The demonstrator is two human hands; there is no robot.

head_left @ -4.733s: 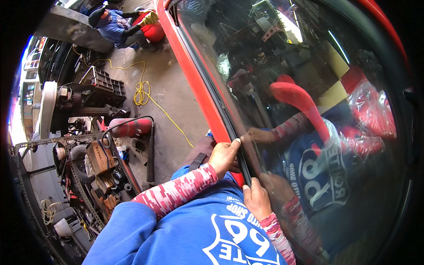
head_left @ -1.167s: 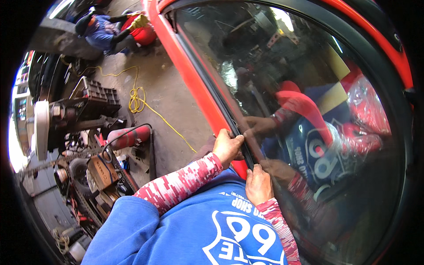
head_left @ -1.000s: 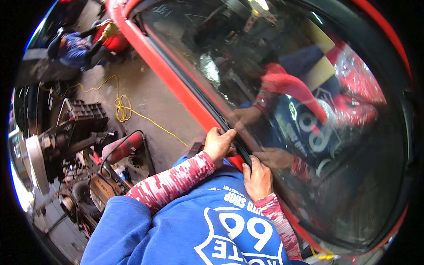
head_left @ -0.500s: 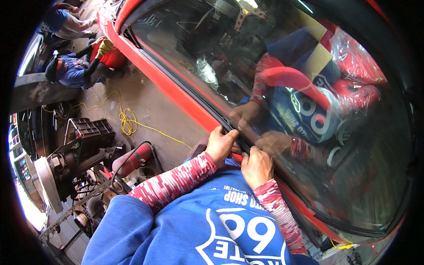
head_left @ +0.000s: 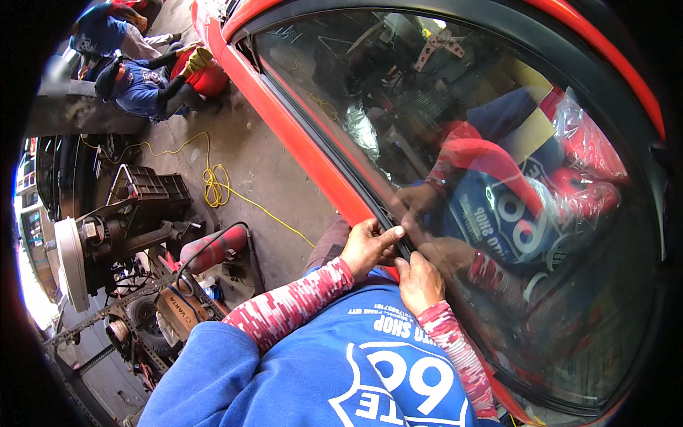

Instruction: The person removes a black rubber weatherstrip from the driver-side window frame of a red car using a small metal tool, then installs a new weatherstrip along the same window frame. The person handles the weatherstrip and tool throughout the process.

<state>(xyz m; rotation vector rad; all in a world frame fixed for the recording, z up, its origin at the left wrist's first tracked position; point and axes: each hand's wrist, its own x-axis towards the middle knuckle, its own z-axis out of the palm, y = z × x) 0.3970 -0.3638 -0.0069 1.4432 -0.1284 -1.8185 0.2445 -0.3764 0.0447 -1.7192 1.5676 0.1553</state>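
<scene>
A black rubber weatherstrip point(head_left: 333, 161) runs along the lower edge of a red car's side window point(head_left: 491, 299). My left hand point(head_left: 368, 249) is closed on the strip, with its thumb laid across the top and its fingers curled at the edge. Close beside it, my right hand point(head_left: 421, 282) pinches the same strip, thumb toward the left hand. The fingertips are partly hidden behind the door edge. Below the strip lies the red painted door panel point(head_left: 302, 153). The glass mirrors my arms and blue shirt.
Two people point(head_left: 146, 87) in blue shirts are at the far left, by a red rounded object point(head_left: 207, 77). A yellow cord point(head_left: 215, 186) lies on the concrete floor. To my left are a dark plastic crate point(head_left: 151, 186), a red cylinder point(head_left: 213, 249) and metal parts.
The view has shifted, so the car and floor sit further right. My left thumb now stretches further across the strip toward my right hand. Both hands stay on the strip.
</scene>
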